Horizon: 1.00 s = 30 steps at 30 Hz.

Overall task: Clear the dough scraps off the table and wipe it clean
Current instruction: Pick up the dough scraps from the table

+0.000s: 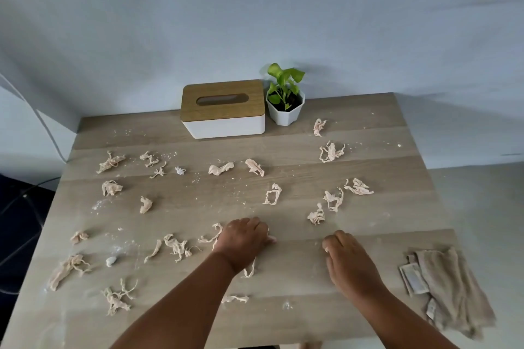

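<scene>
Several pale, stringy dough scraps lie scattered over the wooden table [283, 272], among them one at the far right [331, 152], one in the middle [272, 194] and one at the near left [65, 268]. Flour dust and crumbs speckle the wood. My left hand [244, 241] lies knuckles up on a dough scrap [210, 238] at the table's near centre, fingers curled over it; strands stick out on both sides of the hand. My right hand [349, 262] rests on bare wood to the right, its fingers bent down and nothing visible in them.
A folded beige cloth [450, 289] lies at the near right edge. At the back stand a white tissue box with a wooden lid [223, 108] and a small potted plant [285, 99]. A grey wall rises behind the table. A cable hangs at the left.
</scene>
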Motion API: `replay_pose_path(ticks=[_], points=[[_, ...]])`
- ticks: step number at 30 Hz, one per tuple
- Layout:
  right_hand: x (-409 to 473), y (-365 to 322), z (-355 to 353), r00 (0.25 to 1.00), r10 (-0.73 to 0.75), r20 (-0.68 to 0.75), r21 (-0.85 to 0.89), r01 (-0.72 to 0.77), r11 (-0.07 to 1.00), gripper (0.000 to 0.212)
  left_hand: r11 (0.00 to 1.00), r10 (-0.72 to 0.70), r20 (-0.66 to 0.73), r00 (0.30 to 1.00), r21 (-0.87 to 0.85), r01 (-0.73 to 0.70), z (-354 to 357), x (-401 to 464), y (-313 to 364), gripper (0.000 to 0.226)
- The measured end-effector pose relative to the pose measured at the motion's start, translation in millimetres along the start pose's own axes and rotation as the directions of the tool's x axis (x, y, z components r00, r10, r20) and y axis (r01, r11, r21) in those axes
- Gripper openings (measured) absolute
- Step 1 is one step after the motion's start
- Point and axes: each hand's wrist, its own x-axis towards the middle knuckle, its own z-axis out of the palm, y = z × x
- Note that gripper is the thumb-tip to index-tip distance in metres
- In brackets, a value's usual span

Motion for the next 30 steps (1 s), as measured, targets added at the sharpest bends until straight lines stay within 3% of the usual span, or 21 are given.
replay_pose_path(ticks=[2,4,6,9,14,16,19,25,30], points=[[-2,-3,-5,0.999,0.046,0.024,-0.017,-0.045,0.999,0.029,1.000,0.006,0.048,0.999,-0.012,-0.006,-3,3,0,0.036],[-6,-4,-10,0.995,0.087,0.046,-0.026,-0.086,0.996,0.026,0.999,-0.046,0.209,0.977,0.005,0.046,-6,6,2,0.046],[-10,-3,-14,0.991,0.114,0.074,-0.022,-0.113,0.993,0.020,0.989,-0.142,0.391,0.909,0.093,0.114,-6,6,4,0.060],[-14,0,-19,0.986,0.139,0.088,-0.008,-0.139,0.990,0.012,0.984,-0.171,0.455,0.874,0.126,0.127,-9,7,9,0.066],[-19,1,-26,0.988,0.121,0.095,0.008,-0.122,0.993,0.012,0.969,-0.231,0.370,0.900,0.169,0.180,-12,3,21,0.067],[-21,2,-26,0.990,0.111,0.085,0.022,-0.114,0.993,0.019,0.968,-0.247,0.325,0.913,0.126,0.218,-15,1,27,0.064],[-23,7,-25,0.985,0.117,0.125,0.075,-0.127,0.989,0.005,0.962,-0.265,0.269,0.926,0.001,0.274,-20,-2,32,0.056],[-31,16,-26,0.972,0.103,0.212,0.117,-0.130,0.985,0.005,0.914,-0.373,0.261,0.890,-0.061,0.401,-33,-13,43,0.069],[-38,25,-27,0.954,-0.001,0.300,0.193,-0.060,0.979,0.040,0.827,-0.539,0.210,0.816,-0.053,0.560,-42,-23,53,0.055]])
